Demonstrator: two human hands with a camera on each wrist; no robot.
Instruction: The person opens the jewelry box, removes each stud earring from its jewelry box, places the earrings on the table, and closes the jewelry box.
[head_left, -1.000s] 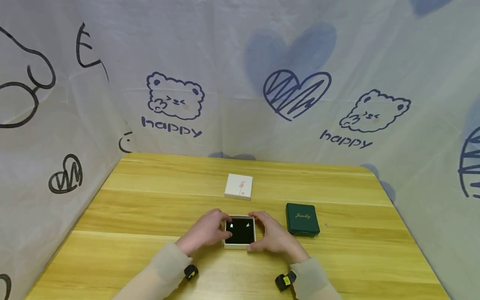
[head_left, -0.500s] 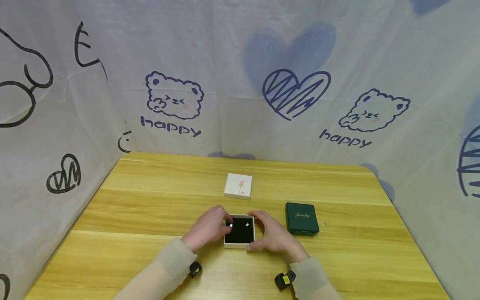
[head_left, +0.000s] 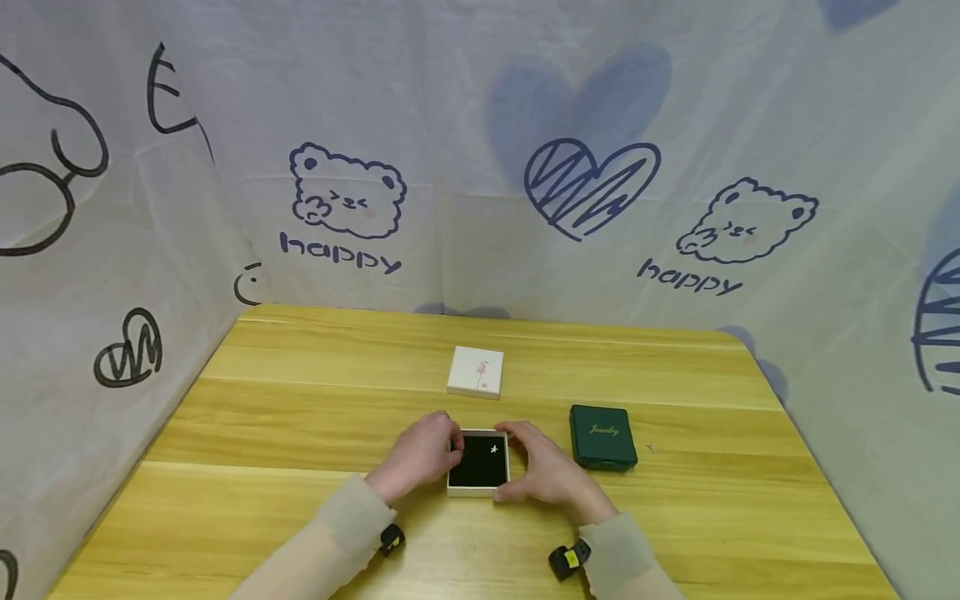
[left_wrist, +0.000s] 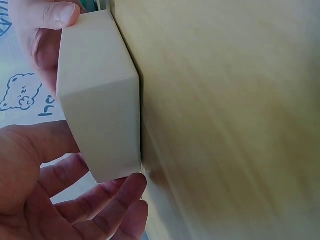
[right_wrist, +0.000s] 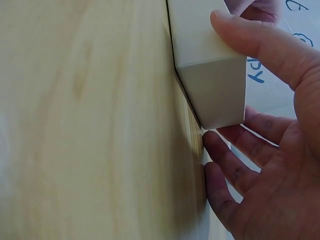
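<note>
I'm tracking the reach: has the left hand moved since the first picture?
Yes: the left hand has shifted slightly forward and to the right, judged against the table.

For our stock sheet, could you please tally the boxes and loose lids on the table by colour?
White: 2 (open box, flower-printed lid)
Green: 1 (closed box)
Total: 3
</note>
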